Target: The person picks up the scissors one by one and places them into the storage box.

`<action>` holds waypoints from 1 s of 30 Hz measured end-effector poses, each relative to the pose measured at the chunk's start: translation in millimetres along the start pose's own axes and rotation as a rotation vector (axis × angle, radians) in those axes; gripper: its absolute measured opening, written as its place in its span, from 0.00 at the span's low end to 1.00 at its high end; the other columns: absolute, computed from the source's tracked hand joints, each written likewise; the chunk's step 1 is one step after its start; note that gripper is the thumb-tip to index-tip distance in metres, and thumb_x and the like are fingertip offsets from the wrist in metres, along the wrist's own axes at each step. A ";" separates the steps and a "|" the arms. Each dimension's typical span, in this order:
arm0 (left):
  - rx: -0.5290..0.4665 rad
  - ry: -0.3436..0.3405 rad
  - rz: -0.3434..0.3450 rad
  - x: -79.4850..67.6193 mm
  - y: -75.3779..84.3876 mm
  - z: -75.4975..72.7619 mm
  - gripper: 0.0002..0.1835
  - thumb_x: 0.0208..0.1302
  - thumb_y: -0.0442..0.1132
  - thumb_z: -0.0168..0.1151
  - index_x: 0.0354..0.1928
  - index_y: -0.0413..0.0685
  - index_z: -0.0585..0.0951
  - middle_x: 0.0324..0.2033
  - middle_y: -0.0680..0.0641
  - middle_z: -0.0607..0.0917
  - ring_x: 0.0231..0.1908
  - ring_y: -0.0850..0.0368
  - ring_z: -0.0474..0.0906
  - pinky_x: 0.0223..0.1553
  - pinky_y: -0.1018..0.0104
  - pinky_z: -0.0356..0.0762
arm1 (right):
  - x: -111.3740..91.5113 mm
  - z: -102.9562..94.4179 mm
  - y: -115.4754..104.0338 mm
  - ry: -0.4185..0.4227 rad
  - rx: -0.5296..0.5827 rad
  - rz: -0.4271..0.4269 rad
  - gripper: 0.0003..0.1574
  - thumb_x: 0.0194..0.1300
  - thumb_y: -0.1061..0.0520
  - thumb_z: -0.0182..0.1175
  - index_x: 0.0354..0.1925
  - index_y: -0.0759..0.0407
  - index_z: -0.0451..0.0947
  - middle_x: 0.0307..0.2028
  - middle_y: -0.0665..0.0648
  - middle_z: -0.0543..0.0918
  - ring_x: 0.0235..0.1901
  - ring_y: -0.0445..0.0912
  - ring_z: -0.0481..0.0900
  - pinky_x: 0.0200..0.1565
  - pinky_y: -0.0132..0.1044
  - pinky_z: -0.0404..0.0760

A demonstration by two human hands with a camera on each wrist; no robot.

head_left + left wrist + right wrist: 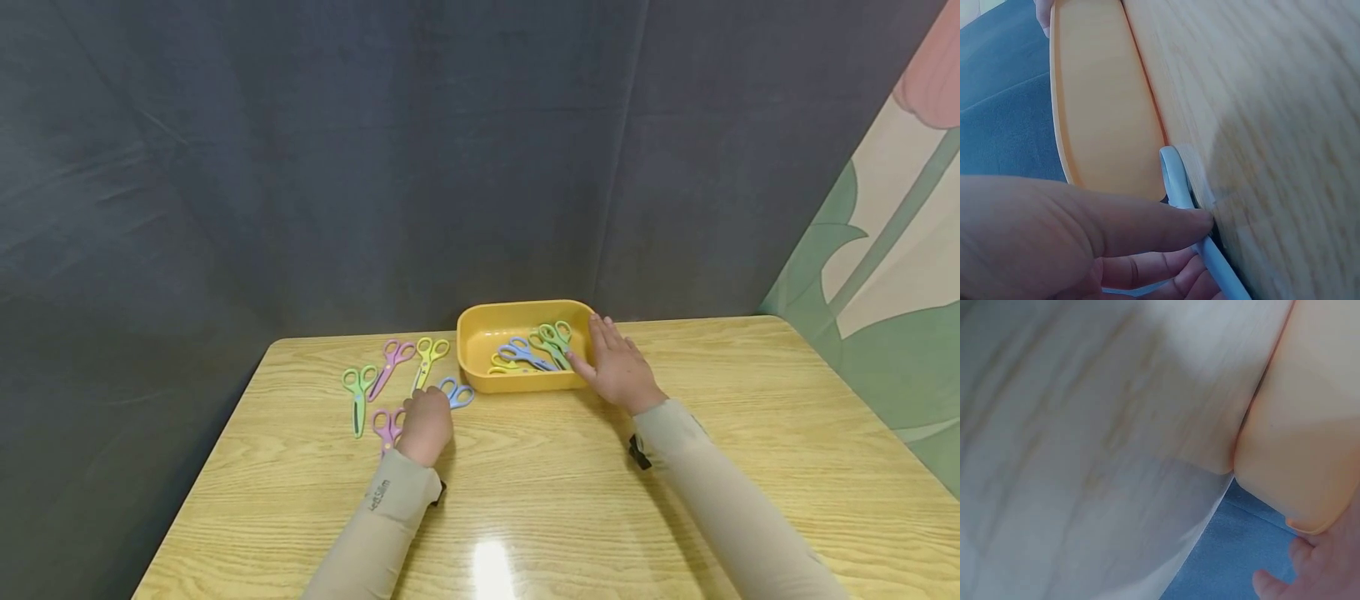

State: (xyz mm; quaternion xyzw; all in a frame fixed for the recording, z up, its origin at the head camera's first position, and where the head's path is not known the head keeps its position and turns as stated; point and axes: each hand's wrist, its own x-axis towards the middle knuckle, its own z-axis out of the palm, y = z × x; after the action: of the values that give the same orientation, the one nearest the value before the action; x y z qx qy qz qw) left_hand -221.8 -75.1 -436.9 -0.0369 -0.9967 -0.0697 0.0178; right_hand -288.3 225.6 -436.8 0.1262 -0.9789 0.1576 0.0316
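Observation:
In the head view my left hand [426,425] is over a pair of blue scissors [456,392] lying left of the yellow tray. The left wrist view shows thumb and fingers pinching the blue scissors [1175,175] low against the table, one handle loop close to the tray's wall [1104,94]. My right hand [618,371] lies at the right end of the yellow tray [517,383], fingers straight along its side and thumb at the front rim. Inside the tray are blue scissors [525,354], green scissors [555,337] and partly hidden yellow scissors [501,364].
Around my left hand lie green scissors [360,398], purple scissors [390,367], yellow scissors [427,358] and a second purple pair [386,427], partly covered by the hand. The wooden table [555,483] ends at a dark curtain [420,167] behind the tray.

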 end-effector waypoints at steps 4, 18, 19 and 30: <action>-0.032 -0.013 -0.009 -0.4 -0.6 -0.8 0.02 0.58 0.22 0.60 0.34 0.28 0.78 0.29 0.36 0.79 0.35 0.41 0.77 0.38 0.51 0.75 | -0.4 0.1 0.1 -0.005 -0.013 0.002 0.53 0.79 0.35 0.43 0.78 0.73 0.41 0.78 0.71 0.46 0.78 0.64 0.42 0.73 0.64 0.45; -0.099 -0.028 -0.061 0.3 -3.9 -8.5 0.04 0.61 0.22 0.58 0.38 0.26 0.77 0.33 0.33 0.78 0.37 0.37 0.77 0.39 0.49 0.76 | 1.3 1.7 3.4 -0.014 -0.020 0.004 0.57 0.77 0.28 0.37 0.78 0.71 0.39 0.79 0.70 0.45 0.78 0.62 0.40 0.74 0.64 0.45; -0.107 -0.030 -0.065 0.6 -4.4 -9.9 0.04 0.61 0.22 0.57 0.37 0.26 0.77 0.33 0.32 0.78 0.37 0.37 0.77 0.40 0.49 0.76 | 1.1 1.3 3.2 -0.015 -0.018 0.005 0.57 0.77 0.28 0.37 0.78 0.72 0.39 0.79 0.70 0.45 0.78 0.62 0.40 0.74 0.64 0.44; -0.155 -0.041 -0.090 3.3 -12.6 -19.9 0.09 0.60 0.21 0.58 0.43 0.23 0.77 0.35 0.32 0.79 0.41 0.36 0.76 0.45 0.46 0.75 | 0.3 0.0 0.4 -0.023 -0.009 0.008 0.55 0.78 0.33 0.41 0.78 0.72 0.39 0.79 0.70 0.44 0.78 0.62 0.39 0.74 0.64 0.44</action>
State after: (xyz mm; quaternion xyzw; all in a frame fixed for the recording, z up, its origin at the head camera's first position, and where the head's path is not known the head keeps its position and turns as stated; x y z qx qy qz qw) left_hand -225.4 -90.0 -418.8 0.0052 -0.9892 -0.1464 -0.0087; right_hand -288.7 225.9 -436.9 0.1238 -0.9804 0.1520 0.0201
